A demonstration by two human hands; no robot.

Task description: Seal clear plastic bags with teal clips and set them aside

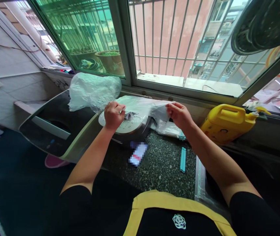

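Observation:
A thin white plastic bag [140, 104] is stretched sideways between my two hands, above a rounded appliance with a light control panel [127, 127]. My left hand [114, 115] is closed on the bag's left part, fingers curled in. At the right end, my right hand [178, 114] pinches the bag's edge between thumb and fingertips. Behind my left hand puffs up a larger crumpled translucent plastic bag [93, 90]; whether it joins the stretched one I cannot tell. Two teal strips [183, 159] lie on the dark speckled counter [161, 170], below my right hand.
A yellow jug with a pump [224, 123] stands at the right by the window. A clear plastic packet [169, 127] lies behind the strips. The washing machine [51, 126] is at the left, with a pink basin [55, 161] below. A sink edge [200, 177] borders the counter's right.

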